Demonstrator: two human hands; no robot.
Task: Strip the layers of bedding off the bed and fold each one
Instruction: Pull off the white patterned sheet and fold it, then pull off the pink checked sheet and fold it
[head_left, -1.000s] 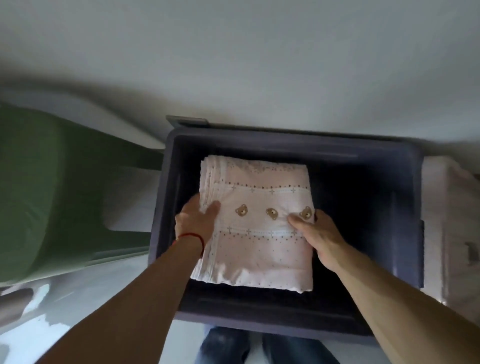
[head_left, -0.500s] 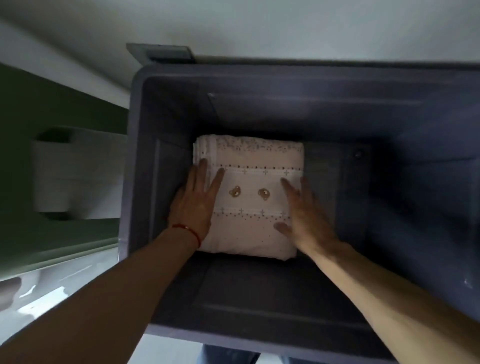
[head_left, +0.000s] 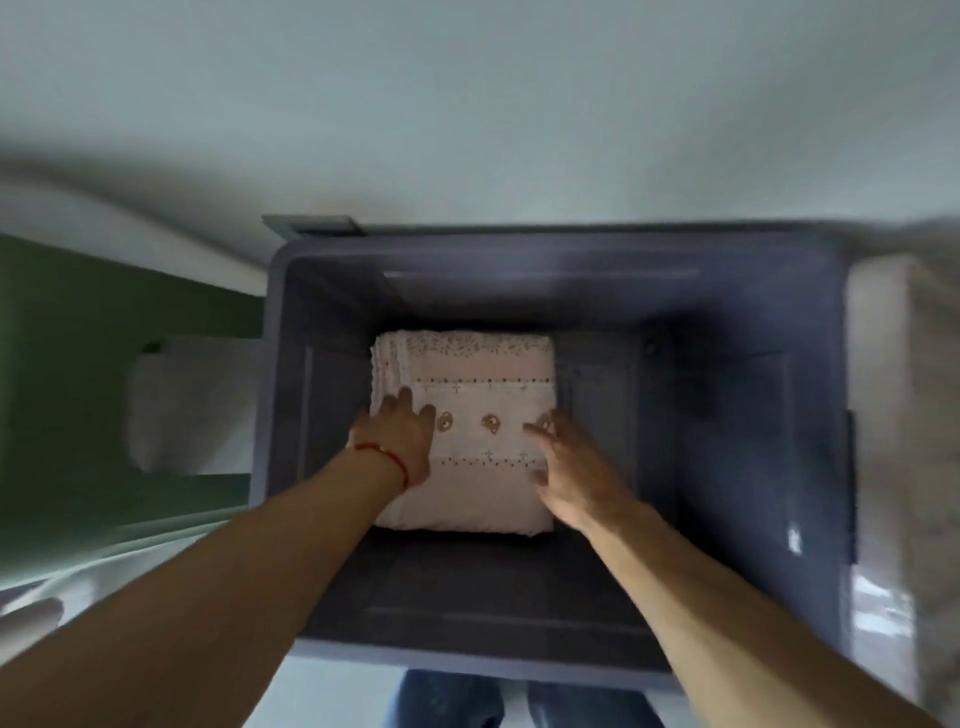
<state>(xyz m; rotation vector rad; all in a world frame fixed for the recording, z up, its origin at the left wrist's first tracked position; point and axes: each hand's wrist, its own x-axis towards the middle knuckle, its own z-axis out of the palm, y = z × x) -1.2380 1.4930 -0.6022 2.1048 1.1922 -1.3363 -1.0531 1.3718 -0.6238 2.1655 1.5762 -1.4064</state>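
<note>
A folded pale pink sheet (head_left: 483, 374) with small bear prints and dotted bands lies flat on the bottom of a deep dark grey plastic bin (head_left: 727, 405), towards its left side. My left hand (head_left: 402, 434), a red string round the wrist, rests on the sheet's left part with fingers stretched out. Over the sheet's right edge lies my right hand (head_left: 566, 462), fingers spread and loose. Neither hand grips the fabric.
A green piece of furniture (head_left: 78, 322) with a white cut-out stands left of the bin. A pale box or cabinet (head_left: 904, 415) stands to its right. A white wall rises behind. My jeans (head_left: 452, 701) show below the bin's near rim.
The sheet went from being held at the bin's top to lying on its bottom. My hands let go and now lie flat on it. The view has pulled back slightly.
</note>
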